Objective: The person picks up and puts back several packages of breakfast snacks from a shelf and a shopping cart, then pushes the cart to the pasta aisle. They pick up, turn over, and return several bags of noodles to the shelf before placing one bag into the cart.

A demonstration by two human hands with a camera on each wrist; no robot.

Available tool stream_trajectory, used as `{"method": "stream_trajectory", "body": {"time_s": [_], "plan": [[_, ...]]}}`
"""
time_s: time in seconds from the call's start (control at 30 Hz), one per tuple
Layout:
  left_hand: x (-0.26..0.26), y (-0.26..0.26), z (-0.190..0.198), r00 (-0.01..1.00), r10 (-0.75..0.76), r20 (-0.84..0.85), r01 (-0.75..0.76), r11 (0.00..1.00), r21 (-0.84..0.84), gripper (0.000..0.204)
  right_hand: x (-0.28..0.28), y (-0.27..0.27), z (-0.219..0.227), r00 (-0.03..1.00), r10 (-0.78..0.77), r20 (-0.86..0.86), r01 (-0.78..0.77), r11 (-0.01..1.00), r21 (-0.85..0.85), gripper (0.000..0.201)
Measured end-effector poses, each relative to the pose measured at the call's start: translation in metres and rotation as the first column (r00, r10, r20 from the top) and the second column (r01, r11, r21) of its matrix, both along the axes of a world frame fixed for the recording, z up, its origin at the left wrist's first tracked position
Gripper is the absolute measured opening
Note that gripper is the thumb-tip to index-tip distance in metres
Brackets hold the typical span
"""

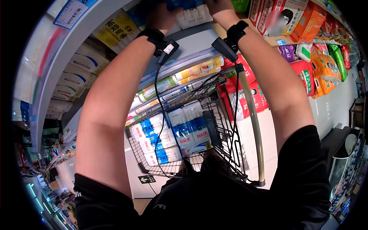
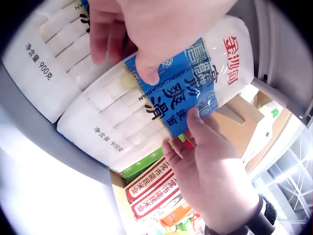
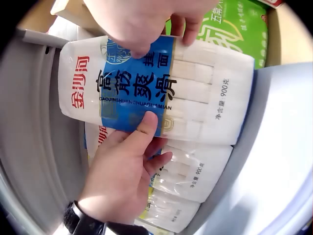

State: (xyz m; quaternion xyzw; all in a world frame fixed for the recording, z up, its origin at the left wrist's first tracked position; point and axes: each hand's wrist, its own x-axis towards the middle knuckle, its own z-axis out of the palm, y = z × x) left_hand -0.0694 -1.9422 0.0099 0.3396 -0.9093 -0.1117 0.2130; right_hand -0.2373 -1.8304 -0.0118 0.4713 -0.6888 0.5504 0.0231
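My two hands hold a white-and-blue pack of dried noodles [image 2: 181,83] at the shelf, one at each long side. The left hand [image 3: 120,171] has its thumb on the front of the pack and its fingers at the edge and underneath. On the opposite side, the right hand [image 2: 210,171] grips with its thumb on the blue label. Similar noodle packs [image 3: 188,169] lie beside the held one, close to my left hand. In the head view both hands are partly cut off at the top edge.
Below me stands a wire shopping cart [image 1: 142,166] holding several white-and-blue noodle packs [image 1: 189,124]. Its handle [image 1: 251,115] runs beneath my right arm. Red-and-white boxes [image 2: 154,188] and a green package [image 3: 244,34] sit to the right of the noodles. Cables hang from both wrist cameras.
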Motion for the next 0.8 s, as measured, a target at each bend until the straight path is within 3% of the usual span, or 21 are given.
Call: {"method": "stream_trajectory", "body": {"time_s": [0.03,0.17,0.2,0.27,0.3,0.37,0.4,0.47,0.5,0.53,0.57,0.6,0.7,0.73,0.77,0.8], "plan": [[0.0,-0.001,-0.002,0.999,-0.044,0.007,0.045,0.97,-0.24,0.035,-0.002,-0.004,-0.004,1.0,-0.024,0.005,0.024,0.999,-0.024,0.038],[-0.003,0.023,0.022,0.997,-0.042,-0.058,0.038,0.997,-0.067,0.035,0.002,-0.005,0.002,0.998,0.011,0.056,-0.012,1.0,0.022,0.043],[-0.006,0.021,0.023,0.999,0.037,0.023,-0.036,0.998,-0.057,0.034,0.001,-0.007,-0.001,0.998,0.012,0.057,-0.014,1.0,0.023,0.043],[-0.011,0.014,0.02,0.988,0.113,0.105,-0.108,0.993,-0.05,0.034,-0.005,-0.01,-0.012,1.0,-0.006,-0.014,0.009,0.979,0.203,0.044],[-0.013,0.01,0.017,0.988,0.124,0.092,-0.12,0.991,-0.057,0.034,-0.008,-0.009,-0.017,1.0,-0.007,-0.015,0.01,0.979,0.205,0.044],[-0.014,0.007,0.016,0.988,0.135,0.076,-0.131,0.989,-0.062,0.035,-0.012,-0.008,-0.033,0.987,0.133,-0.086,-0.131,0.991,0.026,0.046],[-0.014,0.006,0.019,0.986,0.13,0.107,-0.134,0.99,0.03,0.033,-0.012,-0.008,-0.043,0.987,0.132,-0.089,-0.131,0.991,0.024,0.046],[-0.012,-0.001,0.011,0.984,0.12,0.135,-0.136,0.983,0.119,0.033,-0.011,-0.006,-0.061,0.997,-0.045,0.066,0.049,0.998,-0.049,0.044],[-0.007,-0.005,-0.003,0.994,0.089,-0.064,-0.058,0.923,0.38,0.031,-0.011,-0.002,-0.062,0.997,-0.048,0.064,0.051,0.997,-0.05,0.044],[-0.005,-0.006,-0.01,0.959,0.107,-0.262,0.073,0.801,0.594,0.032,-0.006,0.007,-0.058,0.947,0.063,0.314,-0.028,0.993,-0.116,0.043],[0.0,0.002,-0.005,0.958,0.1,-0.267,0.081,0.802,0.592,0.032,0.003,0.02,-0.053,0.827,0.181,0.532,-0.084,0.976,-0.201,0.041],[0.012,0.019,0.003,0.94,0.13,-0.316,0.109,0.761,0.639,0.03,0.024,0.043,-0.016,0.551,0.218,0.806,-0.127,0.976,-0.177,0.035],[0.057,0.068,0.005,0.915,0.122,-0.385,0.194,0.705,0.683,0.027,0.027,0.066,-0.021,0.611,0.109,0.784,-0.002,0.991,-0.136,0.04],[0.072,0.09,0.006,0.912,0.116,-0.394,0.23,0.651,0.724,0.025,0.035,0.08,-0.011,0.529,0.134,0.838,-0.027,0.99,-0.142,0.037],[0.089,0.112,0.007,0.91,0.111,-0.4,0.263,0.592,0.762,0.024,0.041,0.091,-0.006,0.533,0.127,0.836,-0.012,0.99,-0.143,0.037],[0.107,0.129,0.002,0.909,0.075,-0.41,0.304,0.553,0.776,0.024,0.048,0.103,-0.002,0.475,0.146,0.868,-0.01,0.987,-0.161,0.035]]}}
